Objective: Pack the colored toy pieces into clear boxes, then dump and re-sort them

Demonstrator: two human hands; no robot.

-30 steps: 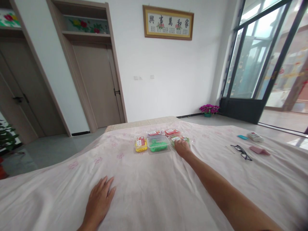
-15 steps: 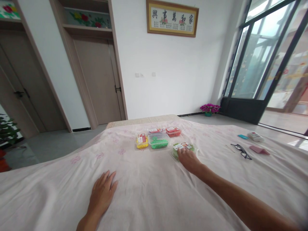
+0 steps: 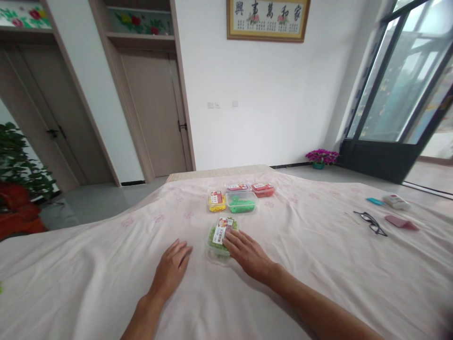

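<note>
With right hand [image 3: 249, 254] fingers laid over labelled, green-filled box [image 3: 215, 241] — cannot tell whether clamped; with left hand [image 3: 172, 264] fingers loosely parted on flowered cloth [image 3: 198, 307], near it. Beyond — yellow box [image 3: 217, 202] and bright-green box [image 3: 242, 203], side by side.

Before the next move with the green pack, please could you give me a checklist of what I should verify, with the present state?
1. Right hand on the green pack: ok, its fingers lie over the top.
2. Right thumb gripping the pack: cannot tell, it is hidden.
3. Left hand touching the pack: not ok, it rests on the sheet, apart from it.
4. Label facing up: ok, though fingers reach its edge.
5. Lid fully closed: cannot tell, the clear plastic is too indistinct.
6. Glasses away from both hands: ok, they lie well to the right.
</note>
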